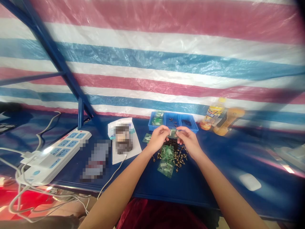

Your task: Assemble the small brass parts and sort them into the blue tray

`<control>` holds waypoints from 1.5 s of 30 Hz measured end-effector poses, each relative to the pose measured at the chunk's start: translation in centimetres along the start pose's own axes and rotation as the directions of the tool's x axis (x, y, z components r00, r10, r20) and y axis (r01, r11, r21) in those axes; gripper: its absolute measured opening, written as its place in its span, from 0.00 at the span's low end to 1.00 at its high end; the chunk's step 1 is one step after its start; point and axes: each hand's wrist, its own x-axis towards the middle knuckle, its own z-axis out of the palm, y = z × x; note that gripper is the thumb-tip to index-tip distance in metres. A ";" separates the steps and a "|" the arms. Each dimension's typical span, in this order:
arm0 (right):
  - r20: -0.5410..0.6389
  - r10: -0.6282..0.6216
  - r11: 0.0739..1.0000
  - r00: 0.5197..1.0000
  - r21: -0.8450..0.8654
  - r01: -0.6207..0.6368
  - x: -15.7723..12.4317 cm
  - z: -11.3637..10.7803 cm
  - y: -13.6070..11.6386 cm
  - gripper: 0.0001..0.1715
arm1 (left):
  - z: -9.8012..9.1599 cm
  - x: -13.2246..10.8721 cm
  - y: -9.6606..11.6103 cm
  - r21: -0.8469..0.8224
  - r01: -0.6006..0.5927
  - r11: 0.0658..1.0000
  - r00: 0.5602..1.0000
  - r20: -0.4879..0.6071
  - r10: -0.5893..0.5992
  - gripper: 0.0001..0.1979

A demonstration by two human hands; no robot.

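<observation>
Small green packet [172, 133]: pinched between my left hand [157, 138] and right hand [190, 142], both clenched on it, above the screw pile [179, 156] on the blue surface [214, 165]. Judged light, thin, crinkly, slippery; best gripped at its edges.

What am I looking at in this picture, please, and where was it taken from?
There is no machine here: a person wears a camera on the head, looking down at their own two bare hands. The left hand and right hand together pinch a small green piece above a blue table. Below them lie green packets and small metal parts. Behind is a blue tray with compartments. To the right stand two orange bottles, and to the left lies a white power strip. A striped tarpaulin hangs at the back.
</observation>
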 end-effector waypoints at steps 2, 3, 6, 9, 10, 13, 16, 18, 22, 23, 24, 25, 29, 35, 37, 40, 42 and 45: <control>0.025 0.061 0.997 0.998 0.039 -0.062 -0.1 0.1 0.0 0.29 | 0.1 -0.2 -0.1 0.016 -0.002 1.000 1.000 0.030 0.001 0.08; 0.038 0.099 0.994 0.994 0.047 -0.100 -0.1 0.1 0.0 0.32 | 0.2 -0.2 -0.1 0.021 -0.004 1.000 0.999 0.047 0.003 0.08; 0.011 0.140 0.990 0.990 -0.024 -0.140 0.1 0.1 0.2 0.30 | 0.1 -0.2 0.0 0.024 -0.038 0.999 0.998 0.058 0.036 0.06; -0.026 0.115 0.990 0.993 -0.074 -0.117 0.3 0.0 0.3 0.28 | -0.7 0.5 0.6 0.042 -0.101 0.994 0.994 -0.028 0.102 0.07; -0.015 0.114 0.990 0.993 -0.080 -0.115 0.3 0.0 0.4 0.27 | -1.2 0.9 0.8 0.067 -0.112 0.991 0.991 -0.072 0.117 0.09; 0.024 0.110 0.990 0.994 -0.095 -0.107 0.3 0.0 0.4 0.26 | -3.1 1.7 1.5 0.207 -0.077 0.975 0.943 -0.301 0.139 0.20; 0.032 0.099 0.985 0.995 -0.144 -0.094 0.3 -0.1 0.6 0.24 | -4.7 1.7 1.7 0.407 -0.027 0.913 0.829 -0.501 0.248 0.26; 0.041 0.062 0.966 0.997 -0.254 -0.049 0.2 -0.2 0.8 0.22 | -5.2 1.4 1.6 0.521 -0.025 0.853 0.792 -0.510 0.335 0.21; 0.121 -0.115 0.738 0.986 -0.654 0.167 0.0 -0.6 1.2 0.17 | -4.8 1.0 0.7 0.738 -0.033 0.674 0.838 -0.347 0.422 0.13; 0.153 -0.153 0.657 0.976 -0.722 0.217 -0.1 -0.7 1.3 0.16 | -4.5 1.0 0.4 0.797 -0.023 0.604 0.858 -0.294 0.420 0.12; 0.188 -0.178 0.589 0.966 -0.766 0.258 -0.1 -0.7 1.3 0.16 | -4.2 1.0 0.0 0.850 -0.011 0.527 0.878 -0.244 0.412 0.13; 0.222 -0.191 0.540 0.956 -0.790 0.292 -0.2 -0.8 1.3 0.16 | -4.0 1.1 -0.4 0.891 -0.002 0.455 0.896 -0.201 0.397 0.14; 0.313 -0.171 0.454 0.934 -0.816 0.356 -0.4 -0.6 1.0 0.19 | -3.4 1.3 -1.8 0.957 -0.043 0.285 0.936 -0.061 0.346 0.20; 0.414 -0.069 0.427 0.907 -0.810 0.402 -1.3 0.1 0.4 0.15 | -3.0 1.3 -2.5 0.965 -0.058 0.254 0.937 -0.036 0.348 0.23; 0.419 -0.033 0.411 0.908 -0.822 0.394 -1.6 0.2 0.3 0.15 | -2.9 1.4 -2.6 0.964 -0.038 0.262 0.935 -0.058 0.350 0.24; 0.419 0.000 0.400 0.908 -0.832 0.384 -1.7 0.2 0.4 0.17 | -2.7 1.2 -2.2 0.958 -0.016 0.287 0.924 -0.096 0.371 0.25; 0.420 -0.001 0.418 0.908 -0.824 0.382 -1.7 0.2 0.3 0.16 | -2.6 0.9 -1.7 0.953 -0.024 0.303 0.906 -0.108 0.409 0.23; 0.427 -0.023 0.482 0.904 -0.787 0.384 -1.6 0.2 0.1 0.15 | -2.3 0.3 -0.5 0.933 -0.066 0.352 0.883 -0.109 0.456 0.20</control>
